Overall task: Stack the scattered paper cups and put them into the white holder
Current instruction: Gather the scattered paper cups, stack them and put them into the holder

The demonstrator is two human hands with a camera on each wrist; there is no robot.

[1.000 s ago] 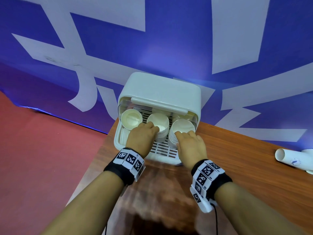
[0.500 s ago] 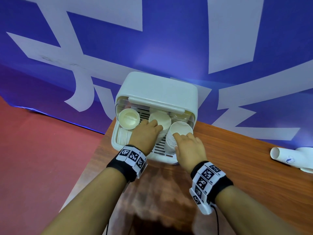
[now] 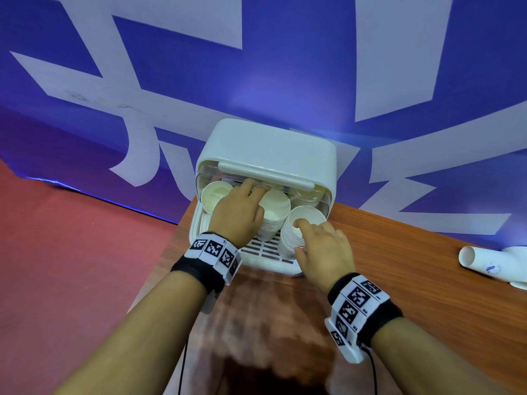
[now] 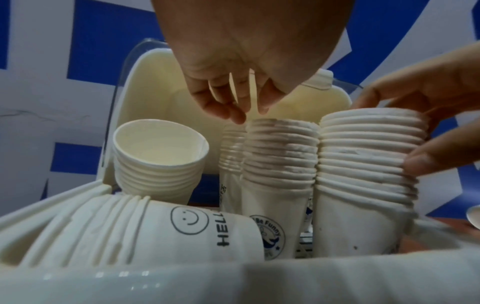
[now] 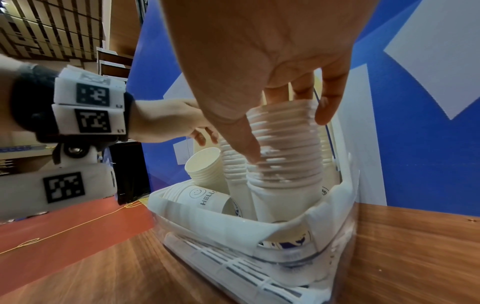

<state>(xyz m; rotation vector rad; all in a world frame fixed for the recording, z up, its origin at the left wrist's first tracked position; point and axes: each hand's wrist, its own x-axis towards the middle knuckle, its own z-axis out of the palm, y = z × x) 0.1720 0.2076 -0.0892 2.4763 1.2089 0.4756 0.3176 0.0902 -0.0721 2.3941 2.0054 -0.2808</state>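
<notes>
The white holder [image 3: 268, 143] stands open at the table's far left corner, with several stacks of paper cups inside. My right hand [image 3: 322, 243] grips the front right cup stack [image 3: 296, 232], thumb on its left side and fingers over the rim [image 5: 285, 154]. My left hand [image 3: 242, 206] lies over the middle stack [image 3: 275, 206]. Its loosely curled fingertips [image 4: 233, 115] touch that stack's rim [image 4: 280, 160] and hold nothing. A shorter stack [image 4: 158, 156] stands at the back left. Another stack [image 4: 130, 230], printed with a smiley, lies on its side along the front left.
Loose paper cups [image 3: 484, 263] lie on the wooden table [image 3: 399, 295] at the far right. A blue and white banner [image 3: 171, 95] hangs right behind the holder. The table's left edge drops to a red floor [image 3: 71, 252].
My left hand has slid from the side of the middle stack up over its top, toward the back of the holder. The right hand stays on the right stack.
</notes>
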